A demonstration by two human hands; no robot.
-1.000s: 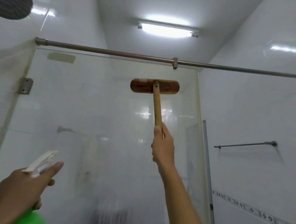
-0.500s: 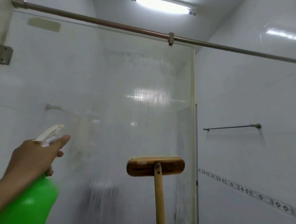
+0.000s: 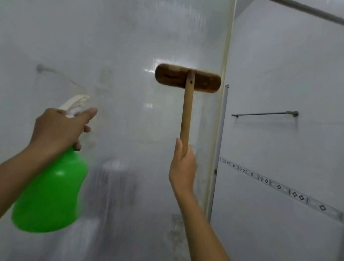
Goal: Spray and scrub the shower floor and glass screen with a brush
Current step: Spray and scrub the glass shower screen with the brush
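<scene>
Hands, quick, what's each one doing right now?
Left hand: grips the green spray bottle, index finger stretched forward beside the nozzle.
Right hand: fingers curled round the brush handle, head against the glass screen.

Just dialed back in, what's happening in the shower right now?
A person is cleaning the glass screen. The right hand grips the wooden handle of a brush, with the brush head held up against the glass near its right edge. The left hand holds a green spray bottle with its nozzle aimed at the glass, a finger stretched along the trigger. The glass looks wet and streaky. A towel rail hangs on the tiled wall to the right.
</scene>
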